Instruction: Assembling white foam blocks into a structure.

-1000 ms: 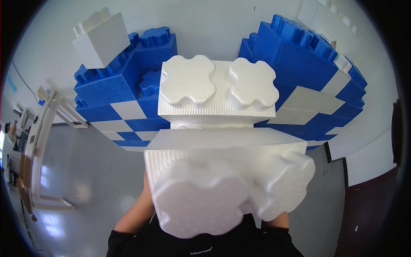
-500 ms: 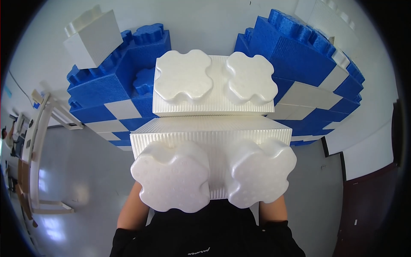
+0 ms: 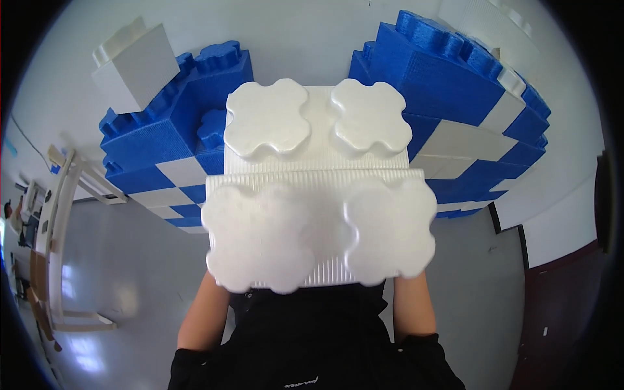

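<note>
A large white foam building block [image 3: 325, 260] with two clover-shaped studs is held up in front of my torso. My left forearm [image 3: 207, 315] and my right forearm [image 3: 414, 309] reach up to its two ends. The block hides both hands and all their fingers. Just beyond it sits a second white two-stud block [image 3: 320, 120], on the low middle part of a blue and white block wall. The held block's far edge overlaps the near edge of that second block in this view, and I cannot tell whether they touch.
Blue blocks [image 3: 146, 146] rise in steps at the left, with a loose-looking white block [image 3: 136, 71] tilted on top. A taller blue and white stack [image 3: 448, 78] curves along the right. A white frame [image 3: 55, 227] stands at far left, near a dark red panel-free grey floor [image 3: 143, 273].
The held white block has moved away from me toward the second block and tipped so its studs face up more. The ribbed side between the two blocks no longer shows.
</note>
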`<state>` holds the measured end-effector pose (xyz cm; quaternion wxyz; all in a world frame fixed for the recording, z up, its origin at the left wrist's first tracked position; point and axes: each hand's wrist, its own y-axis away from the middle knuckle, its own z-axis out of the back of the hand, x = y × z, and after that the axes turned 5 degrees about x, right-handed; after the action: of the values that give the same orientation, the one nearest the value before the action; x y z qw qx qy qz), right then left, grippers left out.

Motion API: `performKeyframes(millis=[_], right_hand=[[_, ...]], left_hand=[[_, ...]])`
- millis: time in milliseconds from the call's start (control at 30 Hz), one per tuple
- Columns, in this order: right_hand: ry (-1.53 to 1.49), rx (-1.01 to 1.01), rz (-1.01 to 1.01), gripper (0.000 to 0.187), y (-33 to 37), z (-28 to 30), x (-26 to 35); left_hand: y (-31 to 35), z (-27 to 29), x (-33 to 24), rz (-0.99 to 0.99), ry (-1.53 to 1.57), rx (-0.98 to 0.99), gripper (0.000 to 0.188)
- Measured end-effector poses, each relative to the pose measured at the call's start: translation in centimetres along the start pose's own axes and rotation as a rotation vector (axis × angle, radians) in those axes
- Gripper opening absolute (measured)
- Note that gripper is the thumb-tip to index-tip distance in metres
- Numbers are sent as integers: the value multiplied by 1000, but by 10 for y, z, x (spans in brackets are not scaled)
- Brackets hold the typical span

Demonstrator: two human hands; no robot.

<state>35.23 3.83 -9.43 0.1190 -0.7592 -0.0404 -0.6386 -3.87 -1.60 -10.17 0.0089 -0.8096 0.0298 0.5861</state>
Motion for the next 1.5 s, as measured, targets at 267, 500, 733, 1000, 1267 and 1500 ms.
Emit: performKeyframes(millis=[267, 500, 733, 1000, 1267, 1500], right_hand=[[-415, -115, -68, 62, -35, -3, 35], [-431, 4, 194, 74, -47, -34, 97], [-650, 231, 171, 83, -47, -35, 91], [-526, 113, 43, 77, -54, -27, 89], [-534, 121, 24, 73, -46, -38, 95], [-534, 160, 37, 73, -49, -34, 90]], left_hand=[[-7, 21, -10, -74, -39, 16, 60], [-25, -68, -103, -405, 16, -135, 90], [-21, -85, -107, -280, 160, -88, 104], [-22, -90, -113, -108, 221, -195, 107], [-21, -73, -97, -181, 145, -64, 85], [-15, -78, -99, -143, 214, -62, 77]])
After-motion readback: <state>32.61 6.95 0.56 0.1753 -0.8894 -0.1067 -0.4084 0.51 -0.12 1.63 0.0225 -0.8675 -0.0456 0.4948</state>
